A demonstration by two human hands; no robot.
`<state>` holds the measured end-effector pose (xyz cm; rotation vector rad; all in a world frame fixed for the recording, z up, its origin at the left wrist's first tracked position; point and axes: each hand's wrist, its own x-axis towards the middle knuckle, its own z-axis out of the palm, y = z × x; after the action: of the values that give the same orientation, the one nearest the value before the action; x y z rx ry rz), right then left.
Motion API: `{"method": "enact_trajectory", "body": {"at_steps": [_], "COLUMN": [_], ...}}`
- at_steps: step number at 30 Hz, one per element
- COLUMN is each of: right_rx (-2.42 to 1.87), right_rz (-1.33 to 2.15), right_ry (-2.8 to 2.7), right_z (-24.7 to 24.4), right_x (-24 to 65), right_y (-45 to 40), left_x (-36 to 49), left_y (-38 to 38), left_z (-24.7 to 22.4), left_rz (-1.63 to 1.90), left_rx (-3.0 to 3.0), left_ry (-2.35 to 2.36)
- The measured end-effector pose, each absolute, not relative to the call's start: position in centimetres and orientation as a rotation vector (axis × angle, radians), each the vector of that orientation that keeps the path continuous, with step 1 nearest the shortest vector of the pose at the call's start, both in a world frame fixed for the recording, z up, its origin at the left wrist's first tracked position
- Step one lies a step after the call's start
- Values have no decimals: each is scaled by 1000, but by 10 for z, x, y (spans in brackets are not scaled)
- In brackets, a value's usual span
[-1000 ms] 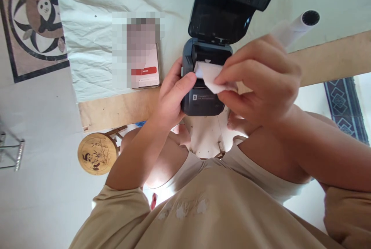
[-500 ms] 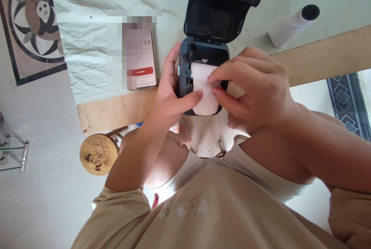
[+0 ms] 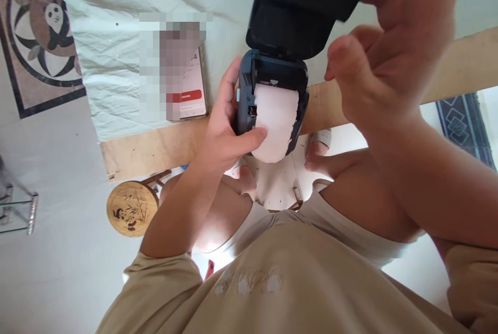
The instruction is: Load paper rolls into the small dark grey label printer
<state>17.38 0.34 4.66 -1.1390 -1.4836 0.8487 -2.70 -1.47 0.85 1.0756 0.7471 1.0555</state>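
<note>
My left hand is wrapped round a dark blue portable printer at the table's near edge, its thumb pressing on the white paper. That paper comes out of the printer's compartment and hangs over its front, with a slightly ragged right side. The black lid stands raised on its hinge. At the lid's upper right corner is my right hand, thumb and fingers apart. A fingertip there meets the lid's edge; the other fingertips are partly hidden or cut off by the frame.
A phone, partly blurred out, lies on the pale cloth to the left. The table's wooden edge runs in front of me. Below it stands a round wooden stool. A patterned dark mat is at the right.
My right hand has let go of the paper and moved up and right to the lid's corner, covering where the white cylinder stood. The paper now hangs slightly lower over the printer's front.
</note>
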Motion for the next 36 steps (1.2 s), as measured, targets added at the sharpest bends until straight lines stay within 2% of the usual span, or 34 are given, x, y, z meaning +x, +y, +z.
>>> {"method": "enact_trajectory", "body": {"at_steps": [3, 10, 14, 19, 21, 30, 36], "right_rx": [-1074, -1129, -1097, -1054, -1009, -1092, -1155], "right_rz": [718, 728, 933, 1459, 1551, 1393, 1435], "right_ry": [-1539, -1934, -1828, -1681, -1674, -1734, -1700], "right_z": [48, 37, 34, 25, 21, 21, 23], "right_x": [169, 167, 166, 166, 167, 163, 164], "right_y": [3, -7, -7, -3, -1, -1, -2], "left_x": [-27, -24, -21, -14, -13, -19, -14], "left_y": [-15, -18, -18, -20, -21, -17, -17], "left_z": [6, 7, 11, 15, 16, 11, 16], "left_rz": [1070, 1115, 1130, 1217, 1194, 1185, 1222], "left_rx": [1055, 963, 970, 917, 900, 907, 849], "left_ry": [721, 732, 726, 818, 828, 711, 768]}}
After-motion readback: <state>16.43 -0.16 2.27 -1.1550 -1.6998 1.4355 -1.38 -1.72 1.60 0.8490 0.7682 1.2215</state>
